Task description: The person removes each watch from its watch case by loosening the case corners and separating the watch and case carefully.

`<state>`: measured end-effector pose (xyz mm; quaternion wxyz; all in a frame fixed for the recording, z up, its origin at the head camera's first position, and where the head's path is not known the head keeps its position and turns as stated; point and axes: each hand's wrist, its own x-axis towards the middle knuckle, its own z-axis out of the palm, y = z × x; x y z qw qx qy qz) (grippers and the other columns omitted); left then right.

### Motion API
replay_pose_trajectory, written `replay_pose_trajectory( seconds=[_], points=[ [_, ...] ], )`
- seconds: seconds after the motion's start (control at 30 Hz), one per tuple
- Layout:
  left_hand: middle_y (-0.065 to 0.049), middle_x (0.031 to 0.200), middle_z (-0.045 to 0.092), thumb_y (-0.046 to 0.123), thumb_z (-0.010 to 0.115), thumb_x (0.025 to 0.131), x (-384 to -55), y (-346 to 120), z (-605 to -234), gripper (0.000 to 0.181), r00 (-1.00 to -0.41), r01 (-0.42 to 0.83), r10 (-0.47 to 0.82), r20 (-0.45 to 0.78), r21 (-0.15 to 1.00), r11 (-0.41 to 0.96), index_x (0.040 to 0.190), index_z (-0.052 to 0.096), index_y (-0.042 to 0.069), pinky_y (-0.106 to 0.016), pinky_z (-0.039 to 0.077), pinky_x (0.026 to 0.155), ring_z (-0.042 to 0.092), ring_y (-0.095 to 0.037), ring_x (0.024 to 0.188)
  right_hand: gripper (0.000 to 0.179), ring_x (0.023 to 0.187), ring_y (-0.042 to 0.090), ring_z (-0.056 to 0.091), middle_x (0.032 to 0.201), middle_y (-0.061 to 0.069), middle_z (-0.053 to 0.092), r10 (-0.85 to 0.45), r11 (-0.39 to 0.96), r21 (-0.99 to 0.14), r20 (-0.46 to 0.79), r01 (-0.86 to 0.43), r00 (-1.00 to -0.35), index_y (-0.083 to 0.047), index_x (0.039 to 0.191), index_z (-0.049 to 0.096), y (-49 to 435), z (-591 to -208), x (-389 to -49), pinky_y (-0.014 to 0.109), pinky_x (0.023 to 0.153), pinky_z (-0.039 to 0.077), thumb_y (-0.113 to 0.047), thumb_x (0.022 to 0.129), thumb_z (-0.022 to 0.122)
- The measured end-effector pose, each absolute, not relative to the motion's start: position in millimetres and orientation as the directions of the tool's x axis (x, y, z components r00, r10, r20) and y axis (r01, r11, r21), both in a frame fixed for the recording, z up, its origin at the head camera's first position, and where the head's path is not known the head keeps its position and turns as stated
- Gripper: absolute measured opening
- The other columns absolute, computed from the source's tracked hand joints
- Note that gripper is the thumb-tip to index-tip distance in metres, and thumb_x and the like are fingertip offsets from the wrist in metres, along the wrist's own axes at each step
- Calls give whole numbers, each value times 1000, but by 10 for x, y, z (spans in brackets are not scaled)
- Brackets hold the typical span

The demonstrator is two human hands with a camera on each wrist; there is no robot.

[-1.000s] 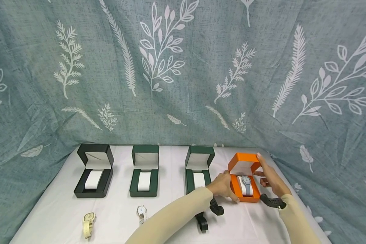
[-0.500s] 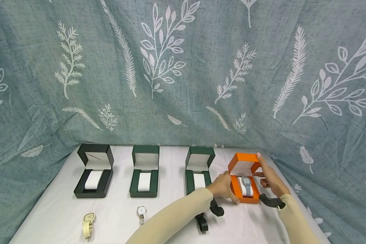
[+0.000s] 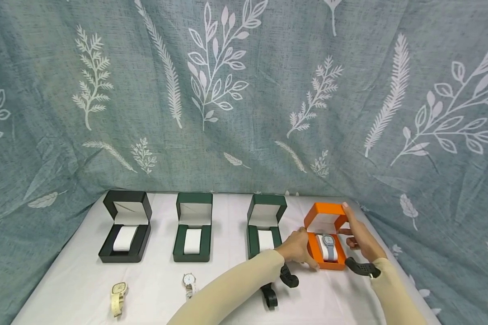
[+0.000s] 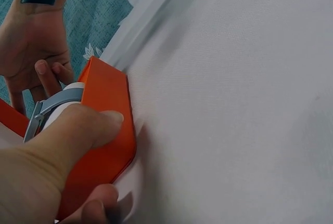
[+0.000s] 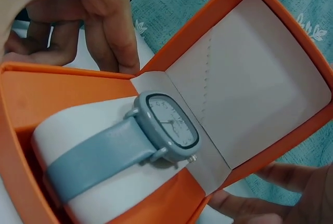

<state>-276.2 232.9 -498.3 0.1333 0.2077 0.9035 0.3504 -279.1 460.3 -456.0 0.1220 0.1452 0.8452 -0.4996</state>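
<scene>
My left hand (image 3: pixel 297 248) grips the base of an orange watch box (image 3: pixel 332 265), with the thumb against its front wall in the left wrist view and fingers at its left side. My right hand (image 3: pixel 362 237) touches the raised lid (image 3: pixel 329 208); one finger reaches its top right corner, while other fingers are bent near the hinge side. Inside the box, a blue-grey watch (image 5: pixel 169 125) is wrapped round a white cushion (image 5: pixel 104 109), its face up. The right wrist view shows the lid's pale lining (image 5: pixel 260 83).
An open black watch box (image 3: pixel 105 253) and two open green ones (image 3: pixel 180 253), (image 3: pixel 253 243) hold bare white cushions. On the white table (image 3: pixel 154 307) lie a gold watch (image 3: pixel 118 299), a silver watch (image 3: pixel 189 284) and a black strap-like item (image 3: pixel 270 296). A patterned curtain (image 3: pixel 236 171) hangs behind.
</scene>
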Motion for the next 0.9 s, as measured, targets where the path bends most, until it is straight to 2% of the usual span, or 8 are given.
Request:
replay_pose_trajectory(
  seconds=[0.23,0.33,0.47,0.57,0.73,0.9],
  points=[
    [-5,121,63,35,103,59,-2767,2317,-4991,116,-871,300,483,-86,685,664,149,41,-2,-21,49,92,59,-7,97,110,63,22,49,152,32,42,38,437,-849,-311,296,-950,-3,162,16,4738,-4646,-2704,38,63,45,-87,91,19],
    [-5,123,62,35,103,59,-2777,2311,-4999,116,-863,306,497,-86,695,651,149,41,-3,-21,49,92,59,-7,97,101,67,21,51,153,29,44,1,439,-865,-270,243,-963,-3,162,21,4824,-4703,-2631,40,66,47,-80,97,21],
    [-4,123,62,34,103,60,-2792,2304,-5004,114,-859,307,505,-87,701,644,149,41,-2,-21,50,90,59,-7,96,82,68,21,51,151,24,49,-26,458,-871,-212,176,-977,-7,159,33,4924,-4773,-2550,40,65,47,-68,104,32],
    [-4,123,62,34,103,60,-2793,2297,-4995,113,-859,309,504,-86,698,646,149,41,-1,-22,50,91,59,-8,98,74,71,23,53,148,23,53,-18,479,-862,-200,168,-980,-11,158,37,4973,-4826,-2509,39,65,48,-61,104,46],
    [-3,121,62,35,103,60,-2792,2306,-5002,112,-856,315,509,-88,692,649,148,42,0,-22,50,91,58,-8,97,69,77,22,55,140,21,55,9,475,-856,-227,204,-974,-17,157,41,5003,-4916,-2437,39,65,51,-50,101,63],
    [-2,119,62,35,103,61,-2786,2312,-5011,111,-856,312,509,-91,695,648,147,43,1,-22,50,90,58,-8,96,69,77,22,57,149,21,51,-15,471,-861,-227,193,-974,-19,157,42,5012,-4989,-2386,39,64,53,-43,98,71]
  ],
)
